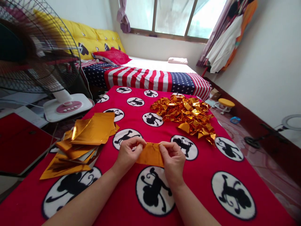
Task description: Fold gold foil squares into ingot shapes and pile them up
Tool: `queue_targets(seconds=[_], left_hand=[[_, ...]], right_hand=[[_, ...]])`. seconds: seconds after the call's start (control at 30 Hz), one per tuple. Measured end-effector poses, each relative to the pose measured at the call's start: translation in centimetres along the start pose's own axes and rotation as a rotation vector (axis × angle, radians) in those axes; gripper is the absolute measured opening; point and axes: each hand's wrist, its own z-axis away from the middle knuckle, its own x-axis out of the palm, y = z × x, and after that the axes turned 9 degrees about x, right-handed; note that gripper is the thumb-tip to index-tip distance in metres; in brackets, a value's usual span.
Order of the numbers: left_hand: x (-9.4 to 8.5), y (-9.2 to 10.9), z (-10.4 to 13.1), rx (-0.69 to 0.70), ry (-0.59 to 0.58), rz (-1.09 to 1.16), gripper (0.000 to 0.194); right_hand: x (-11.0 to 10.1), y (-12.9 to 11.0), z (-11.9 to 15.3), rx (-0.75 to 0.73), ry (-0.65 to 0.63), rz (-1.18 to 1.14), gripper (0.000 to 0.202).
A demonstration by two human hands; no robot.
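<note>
A gold foil paper (151, 155) is stretched between my two hands above the red cloth (195, 185). My left hand (129, 153) pinches its upper left corner between thumb and fingers. At the upper right corner, my right hand (172, 158) grips it the same way. To the left lies a loose stack of flat gold sheets (94, 128), some with pale undersides showing. A heap of folded shiny gold pieces (188, 113) rests farther back on the right side of the cloth.
A fan (68, 106) stands at the left, its blades blurred. Behind the cloth is a bed (141, 77) with a red pillow (113, 56). On the floor at the right are a yellow-topped stool (226, 102) and a stand with a ring (291, 122).
</note>
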Motion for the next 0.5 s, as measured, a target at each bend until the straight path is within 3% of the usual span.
queue_targets(seconds=[0.1, 0.2, 0.37, 0.5], left_hand=[[0.28, -0.06, 0.16, -0.021, -0.009, -0.018, 0.008], [0.62, -0.22, 0.19, -0.058, 0.022, -0.022, 0.019], [0.47, -0.27, -0.20, -0.141, -0.002, 0.137, 0.039], [-0.06, -0.11, -0.54, -0.302, -0.075, 0.297, 0.041]], right_hand=[[0.14, 0.18, 0.18, -0.019, -0.003, 0.013, 0.012], [0.15, 0.38, 0.26, -0.028, -0.022, 0.018, 0.010], [0.09, 0.20, 0.38, -0.050, -0.059, -0.004, 0.008], [0.09, -0.13, 0.44, -0.063, -0.085, -0.036, 0.008]])
